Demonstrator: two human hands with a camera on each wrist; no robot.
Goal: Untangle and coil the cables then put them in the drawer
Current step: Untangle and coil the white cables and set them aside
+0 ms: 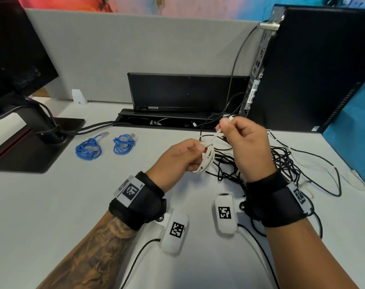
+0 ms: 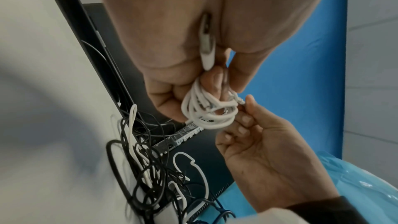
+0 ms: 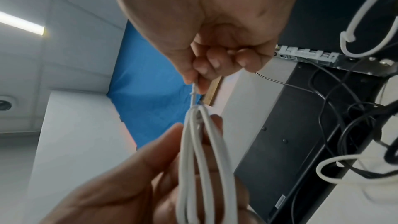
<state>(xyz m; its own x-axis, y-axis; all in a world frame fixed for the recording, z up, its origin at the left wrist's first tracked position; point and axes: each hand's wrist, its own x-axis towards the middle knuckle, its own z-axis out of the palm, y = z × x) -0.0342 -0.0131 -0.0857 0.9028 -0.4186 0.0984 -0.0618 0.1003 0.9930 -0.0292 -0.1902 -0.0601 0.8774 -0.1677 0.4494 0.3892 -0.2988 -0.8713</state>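
My left hand (image 1: pixel 182 156) grips a coiled white cable (image 1: pixel 207 158) above the desk; several loops hang from the curled fingers (image 2: pixel 212 113). A white plug (image 2: pixel 207 47) lies against the left palm. My right hand (image 1: pixel 243 138) pinches the free end of the same white cable (image 3: pixel 194 89) between thumb and forefinger, just above and right of the coil (image 3: pixel 198 151). A tangle of black and white cables (image 1: pixel 281 161) lies on the desk under and right of the right hand. Two coiled blue cables (image 1: pixel 88 148) (image 1: pixel 124 143) lie at the left. No drawer shows.
A monitor stand (image 1: pixel 37 140) sits at the left, a black computer tower (image 1: pixel 302 69) at the right rear, and a black cable tray (image 1: pixel 167 119) along the grey partition (image 1: pixel 135 49). Blue sheeting (image 1: pixel 354 132) hangs at the far right.
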